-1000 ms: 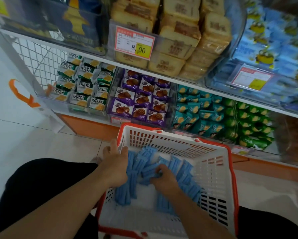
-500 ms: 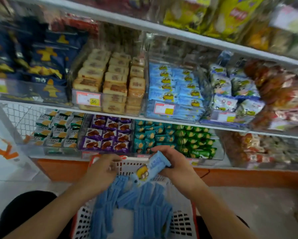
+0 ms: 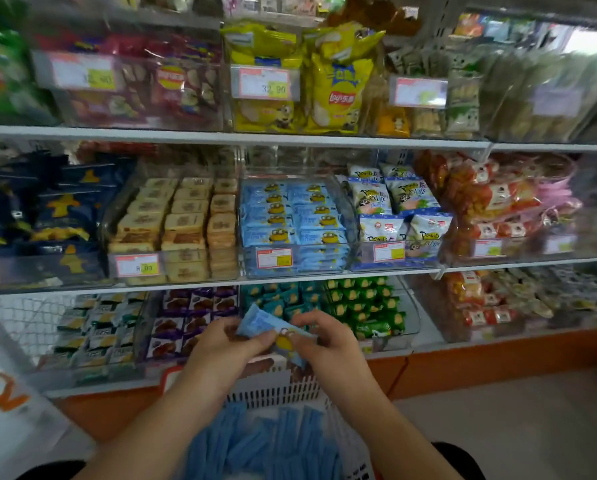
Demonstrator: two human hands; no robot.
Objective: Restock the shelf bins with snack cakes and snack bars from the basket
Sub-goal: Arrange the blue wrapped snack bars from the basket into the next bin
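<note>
A: Blue foil, that is what you have between your hands: one light-blue snack cake packet [image 3: 266, 323] with a yellow cartoon figure on it, held tilted just above the basket [image 3: 283, 386].

B: Which hand has it?

A: Both. Your left hand [image 3: 221, 344] pinches the packet's lower edge between thumb and curled fingers, and your right hand [image 3: 328, 341] grips its right end, fingers curled over the top. The two hands almost touch over the basket's far rim.

B: And the basket itself?

A: White plastic lattice with a red rim, right below your hands. Inside lies a heap of more blue packets [image 3: 266, 445], blurred, standing on edge or leaning against one another.

B: Where does the matching stock sit?

A: Straight above the basket, on the middle shelf, a clear bin [image 3: 300, 261] holds rows of the same blue packets with the yellow figure, a price tag [image 3: 274, 258] on its front. Left of that bin sit tan cake slices [image 3: 183, 223]; right of it, white panda-print packs [image 3: 397, 209].

B: Anything behind the packet you hold?

A: On the shelf behind the basket there are teal packs [image 3: 286, 299] directly past your hands, purple ones [image 3: 193, 317] to their left, and green ones [image 3: 363, 303] to their right.
</note>
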